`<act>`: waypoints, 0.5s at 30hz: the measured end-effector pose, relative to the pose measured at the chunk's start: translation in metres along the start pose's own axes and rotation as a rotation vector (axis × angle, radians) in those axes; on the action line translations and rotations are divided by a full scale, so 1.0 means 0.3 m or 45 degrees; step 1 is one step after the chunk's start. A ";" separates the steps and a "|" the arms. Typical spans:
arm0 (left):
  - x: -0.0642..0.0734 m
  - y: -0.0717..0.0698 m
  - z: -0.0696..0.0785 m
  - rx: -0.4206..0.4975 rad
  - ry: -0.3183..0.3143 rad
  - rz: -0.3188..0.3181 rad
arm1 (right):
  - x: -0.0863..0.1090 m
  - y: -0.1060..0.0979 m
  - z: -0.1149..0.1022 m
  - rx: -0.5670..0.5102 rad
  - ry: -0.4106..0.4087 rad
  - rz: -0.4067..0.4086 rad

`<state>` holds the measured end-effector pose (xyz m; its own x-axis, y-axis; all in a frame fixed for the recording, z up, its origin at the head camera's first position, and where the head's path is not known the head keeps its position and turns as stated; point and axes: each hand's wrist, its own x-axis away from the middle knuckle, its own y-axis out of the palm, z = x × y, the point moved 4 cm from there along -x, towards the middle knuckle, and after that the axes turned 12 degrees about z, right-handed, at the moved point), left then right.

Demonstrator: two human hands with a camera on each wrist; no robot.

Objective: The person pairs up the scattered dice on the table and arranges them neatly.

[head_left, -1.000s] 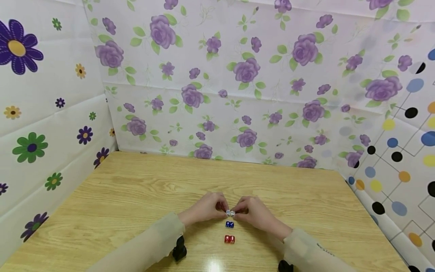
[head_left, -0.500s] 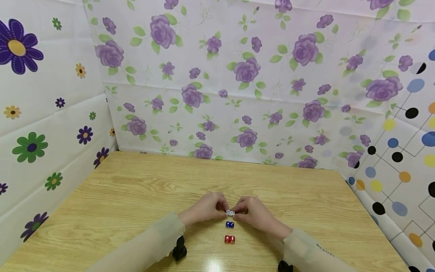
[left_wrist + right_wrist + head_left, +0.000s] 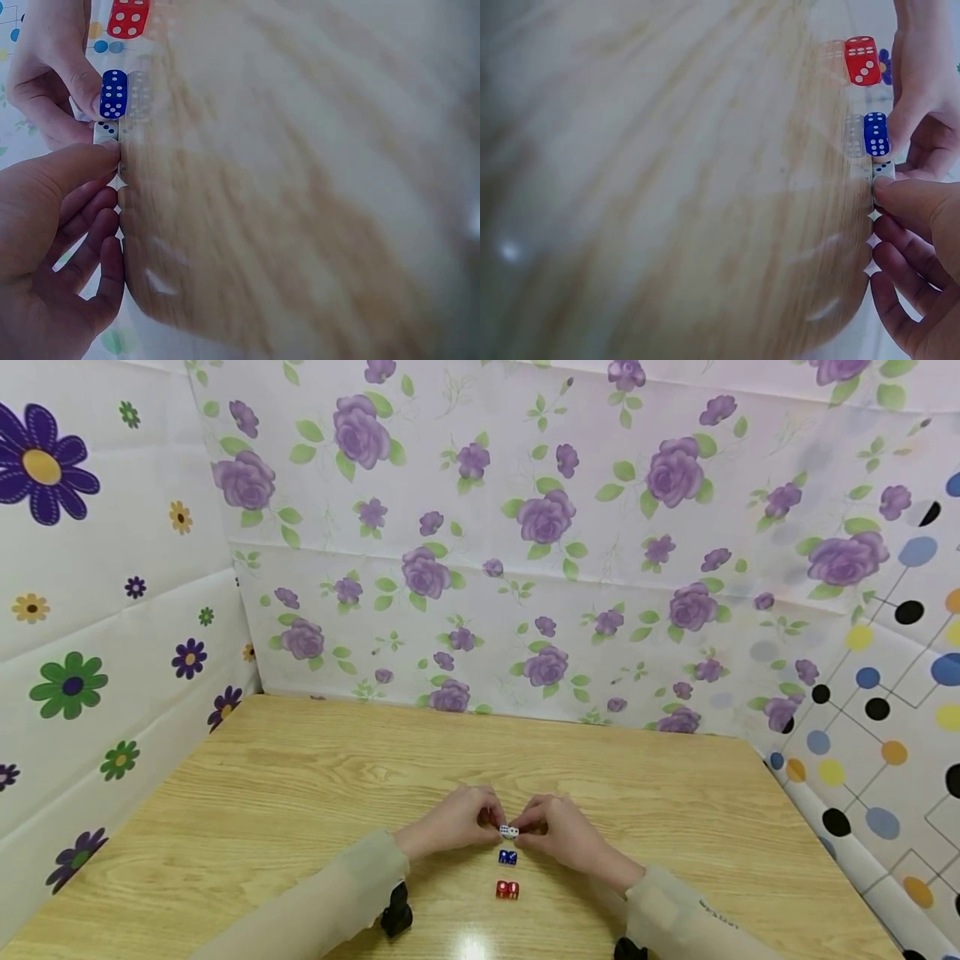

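Two small white dice stand side by side on the wooden table [image 3: 360, 777], the left white die [image 3: 504, 830] and the right white die [image 3: 513, 832]. My left hand [image 3: 461, 818] pinches the left one between thumb and fingers. From the other side, my right hand [image 3: 562, 833] pinches the right one. Just nearer to me lies a pair of blue dice [image 3: 507, 857], and nearer still a pair of red dice [image 3: 507, 890]. In the left wrist view the thumb covers part of a white die [image 3: 106, 131]. Its blue-spotted face also shows above my right thumb [image 3: 900, 196].
Flower-patterned cloth [image 3: 480, 568] hangs behind the table's far edge. More patterned cloth closes off the left and right sides. A black wrist device [image 3: 396, 912] sits below my left sleeve, another [image 3: 630, 948] below the right.
The right white die has turned slightly and now sits more squarely against the left one. Both hands have stayed almost still; the blue and red dice have not moved.
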<state>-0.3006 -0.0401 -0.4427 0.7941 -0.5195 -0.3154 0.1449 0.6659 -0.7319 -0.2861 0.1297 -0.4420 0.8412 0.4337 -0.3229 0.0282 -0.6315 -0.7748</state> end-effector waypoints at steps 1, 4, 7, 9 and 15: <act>0.000 0.000 0.001 -0.004 -0.002 -0.003 | 0.001 0.001 0.001 -0.001 0.003 0.000; 0.001 0.001 0.003 -0.006 0.000 -0.002 | 0.004 0.003 0.006 -0.006 0.009 0.002; 0.002 0.000 0.002 -0.008 0.005 -0.003 | 0.006 0.003 0.008 -0.011 0.017 0.008; 0.003 0.000 0.001 -0.003 0.004 -0.008 | 0.009 0.001 0.009 -0.008 0.025 0.013; 0.006 -0.003 -0.007 -0.001 -0.013 -0.045 | 0.020 -0.007 0.012 0.020 0.053 0.017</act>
